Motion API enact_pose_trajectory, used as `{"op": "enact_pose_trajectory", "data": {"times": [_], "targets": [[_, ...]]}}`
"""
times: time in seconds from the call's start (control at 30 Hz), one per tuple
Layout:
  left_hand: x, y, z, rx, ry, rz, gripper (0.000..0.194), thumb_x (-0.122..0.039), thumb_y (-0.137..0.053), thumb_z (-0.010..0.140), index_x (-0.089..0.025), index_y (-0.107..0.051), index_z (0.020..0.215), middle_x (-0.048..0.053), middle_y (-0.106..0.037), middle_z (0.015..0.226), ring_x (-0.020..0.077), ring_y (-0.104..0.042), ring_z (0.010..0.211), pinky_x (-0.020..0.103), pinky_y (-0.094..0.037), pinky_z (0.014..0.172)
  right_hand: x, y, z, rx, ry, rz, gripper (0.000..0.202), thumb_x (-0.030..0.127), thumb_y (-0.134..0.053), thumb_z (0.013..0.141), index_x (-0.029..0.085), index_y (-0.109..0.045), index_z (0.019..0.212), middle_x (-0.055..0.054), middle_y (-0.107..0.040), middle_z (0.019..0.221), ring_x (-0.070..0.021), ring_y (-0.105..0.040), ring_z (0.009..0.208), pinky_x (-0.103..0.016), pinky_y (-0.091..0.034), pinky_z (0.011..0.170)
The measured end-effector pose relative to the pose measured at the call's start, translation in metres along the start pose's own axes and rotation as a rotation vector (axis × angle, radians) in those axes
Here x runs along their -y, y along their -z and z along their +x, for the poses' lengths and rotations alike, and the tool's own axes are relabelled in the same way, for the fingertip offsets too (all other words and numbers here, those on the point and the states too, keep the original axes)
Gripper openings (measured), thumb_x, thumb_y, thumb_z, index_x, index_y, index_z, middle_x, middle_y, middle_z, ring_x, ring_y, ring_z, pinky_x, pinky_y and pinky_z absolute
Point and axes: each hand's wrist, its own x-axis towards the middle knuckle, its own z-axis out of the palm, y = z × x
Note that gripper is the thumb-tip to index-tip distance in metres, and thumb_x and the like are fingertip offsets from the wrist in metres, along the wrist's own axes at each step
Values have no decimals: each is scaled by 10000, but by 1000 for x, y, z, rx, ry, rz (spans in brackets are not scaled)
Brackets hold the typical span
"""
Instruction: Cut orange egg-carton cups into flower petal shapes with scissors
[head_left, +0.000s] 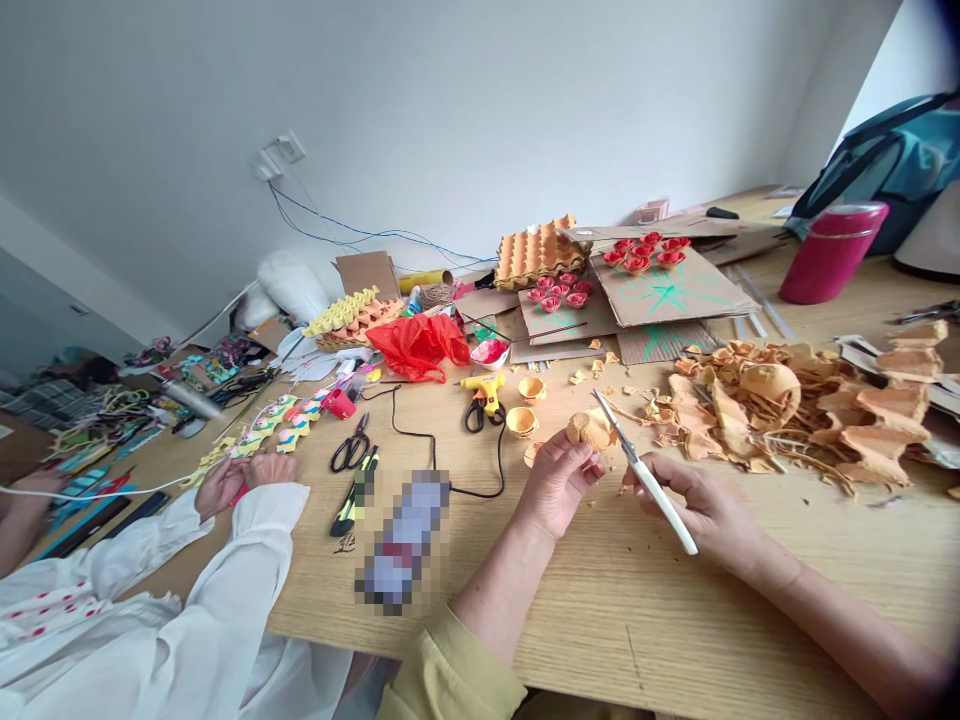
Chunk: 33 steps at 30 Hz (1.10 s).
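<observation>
My left hand (553, 492) pinches an orange egg carton cup (591, 429) between thumb and fingers, held over the table. In my right hand (701, 508) is a pair of white-handled scissors (660, 497); the blades point up and away beside the cup's right edge. Whether the blades touch the cup, I cannot tell. Just beyond my left hand stand two trimmed carton cups, a nearer cup (522, 421) and a farther cup (532, 388). A heap of torn egg carton scraps (787, 400) lies to the right of the scissors.
A yellow glue gun (484, 390), black scissors (350, 447), a cutter knife (355, 490) and a pixelated object (405, 545) lie left. Red paper flowers (637, 262) sit on cardboard (675, 290) behind. A magenta bottle (832, 253) stands right. A co-worker's hands (247, 475) work at far left.
</observation>
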Motion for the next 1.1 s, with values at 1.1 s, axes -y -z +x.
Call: {"op": "enact_pose_trajectory", "data": {"times": [1.1], "targets": [[12,0,2,17,-49,501,334,-292,-808,651,-161,-590,867,-18,-580,779,99,-514,725,250,-397,734,-3,7,4,-101,-104,223,317,475,-729,794,252,-554,936,4,-576,848,-180,-528,757,-284,-446,648]]}}
